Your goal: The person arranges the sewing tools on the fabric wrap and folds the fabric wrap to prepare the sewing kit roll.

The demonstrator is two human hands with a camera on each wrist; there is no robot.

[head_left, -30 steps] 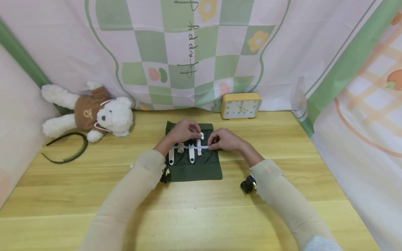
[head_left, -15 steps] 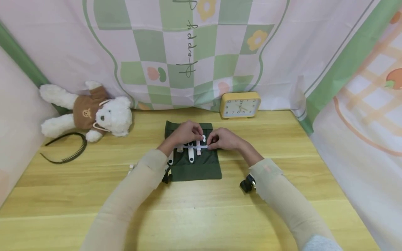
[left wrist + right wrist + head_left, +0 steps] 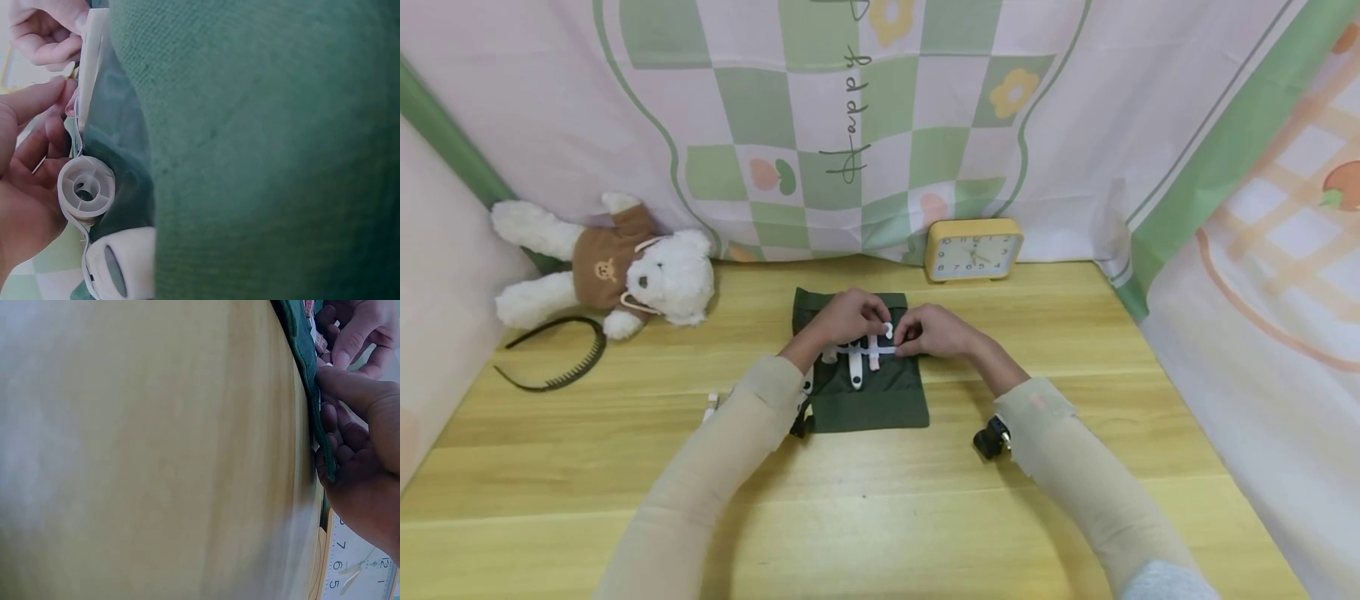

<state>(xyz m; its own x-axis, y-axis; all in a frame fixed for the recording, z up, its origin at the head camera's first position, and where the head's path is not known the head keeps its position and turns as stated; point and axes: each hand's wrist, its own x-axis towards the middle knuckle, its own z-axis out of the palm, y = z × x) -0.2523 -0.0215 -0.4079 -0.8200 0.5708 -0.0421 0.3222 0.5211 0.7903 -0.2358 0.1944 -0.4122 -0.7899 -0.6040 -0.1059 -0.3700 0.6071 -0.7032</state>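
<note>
A dark green fabric organizer [image 3: 868,412] lies spread on the table, with a white elastic band [image 3: 885,351] across it. Under the band sit a thread spool [image 3: 86,187], a slim white tool with a dark dot [image 3: 856,371] and a pink-and-white strip [image 3: 874,358]. My left hand [image 3: 852,317] reaches over the organizer and pinches a small white piece with a rounded end [image 3: 889,330]; its kind cannot be made out. At the organizer's right edge, my right hand [image 3: 936,330] pinches the end of the band between thumb and finger. Another white tool [image 3: 128,259] shows in the left wrist view.
A yellow clock [image 3: 974,252] stands at the back, before a checkered curtain [image 3: 880,150]. To the left lie a white plush dog [image 3: 610,258] and a black toothed headband [image 3: 580,367]. Beside the left sleeve is a small white object [image 3: 711,406].
My left hand has shifted slightly right with the small white piece, closer to the right hand. The right hand keeps its place at the band. More of the white object beside the left sleeve shows.
</note>
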